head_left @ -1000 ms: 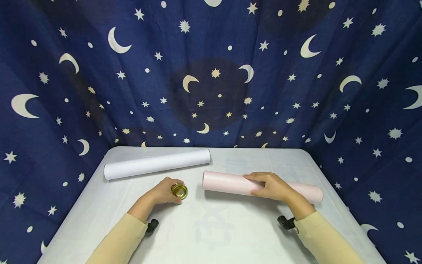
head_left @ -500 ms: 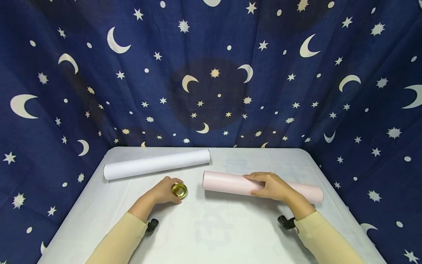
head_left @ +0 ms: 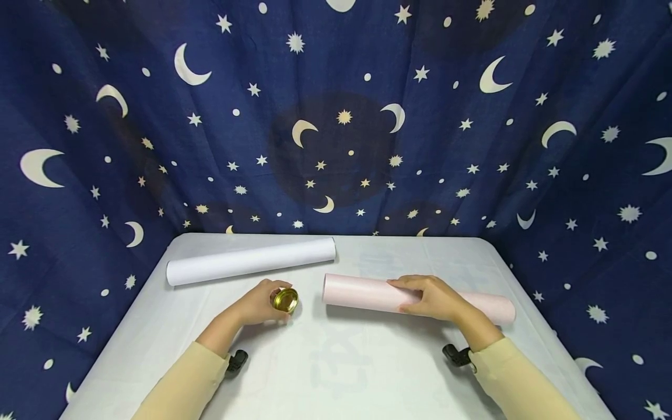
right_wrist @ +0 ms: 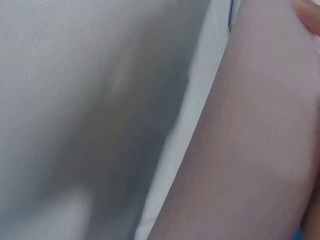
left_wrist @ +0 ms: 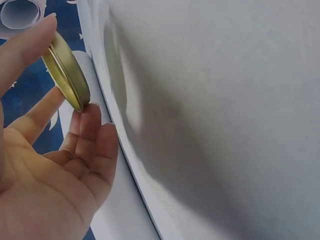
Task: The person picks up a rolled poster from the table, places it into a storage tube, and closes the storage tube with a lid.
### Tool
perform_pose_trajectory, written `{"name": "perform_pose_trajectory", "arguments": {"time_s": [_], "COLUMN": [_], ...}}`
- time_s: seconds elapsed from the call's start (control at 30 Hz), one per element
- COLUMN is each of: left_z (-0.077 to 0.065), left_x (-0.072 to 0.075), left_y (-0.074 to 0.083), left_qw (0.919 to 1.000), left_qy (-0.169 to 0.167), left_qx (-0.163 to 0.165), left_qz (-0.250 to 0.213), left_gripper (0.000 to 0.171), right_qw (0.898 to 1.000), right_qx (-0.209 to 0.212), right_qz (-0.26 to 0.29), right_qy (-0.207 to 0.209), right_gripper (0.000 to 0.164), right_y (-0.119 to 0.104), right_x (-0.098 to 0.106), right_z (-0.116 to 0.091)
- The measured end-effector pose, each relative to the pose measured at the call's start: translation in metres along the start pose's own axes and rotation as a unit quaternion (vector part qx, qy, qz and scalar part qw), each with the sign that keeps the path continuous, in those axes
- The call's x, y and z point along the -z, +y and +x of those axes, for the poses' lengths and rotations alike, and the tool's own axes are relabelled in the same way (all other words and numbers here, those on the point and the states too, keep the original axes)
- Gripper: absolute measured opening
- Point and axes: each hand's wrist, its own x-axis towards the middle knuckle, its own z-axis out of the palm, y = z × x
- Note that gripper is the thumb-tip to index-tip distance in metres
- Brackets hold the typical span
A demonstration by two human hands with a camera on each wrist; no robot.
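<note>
In the head view my left hand (head_left: 262, 304) pinches a shallow round gold metal lid (head_left: 286, 300) by its edges, thumb on one side and fingers on the other. The left wrist view has the lid (left_wrist: 75, 70) side-on, tilted, with its rolled rim showing and the ring and little fingers curled below it. A pale pink paper roll (head_left: 357, 291) lies on the right half of the table. Across its middle, my right hand (head_left: 433, 298) grips it from above, fingers on the far side and thumb on the near side. The roll (right_wrist: 240, 140) fills much of the right wrist view.
A white paper roll (head_left: 247, 262) lies at the back left of the white-covered table (head_left: 346, 361), slanting slightly. A dark blue curtain (head_left: 336, 146) with moons and stars hangs behind and along both sides. Black wrist mounts (head_left: 237, 361) sit under both sleeves.
My left hand has shifted very slightly, and the gold lid in it has tipped, its far edge rising. The right hand and both paper rolls stay where they were.
</note>
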Motion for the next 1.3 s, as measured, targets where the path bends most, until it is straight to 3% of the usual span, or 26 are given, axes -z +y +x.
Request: {"name": "perform_pose_trajectory", "arguments": {"time_s": [0.3, 0.47, 0.83, 1.3], "left_z": [-0.003, -0.003, -0.001, 0.012], "left_x": [0.001, 0.002, 0.000, -0.003], "left_y": [0.002, 0.007, 0.021, 0.035], "left_qw": [0.9988, 0.9961, 0.9924, 0.9837], "left_qy": [0.015, 0.018, 0.014, 0.005], "left_qx": [-0.045, -0.074, -0.063, -0.082], "left_qz": [-0.014, -0.045, -0.105, -0.160], "left_gripper": [0.076, 0.074, 0.070, 0.071], "right_qw": [1.000, 1.000, 1.000, 1.000], "right_qx": [-0.002, -0.001, -0.005, 0.003], "right_qz": [-0.002, -0.003, 0.003, -0.005], "right_qy": [0.000, 0.002, 0.003, 0.004], "right_gripper": [0.060, 0.059, 0.059, 0.060], "right_y": [-0.001, -0.003, -0.006, -0.009], "right_x": [0.000, 0.002, 0.003, 0.002], "right_z": [0.000, 0.000, 0.001, 0.003]}}
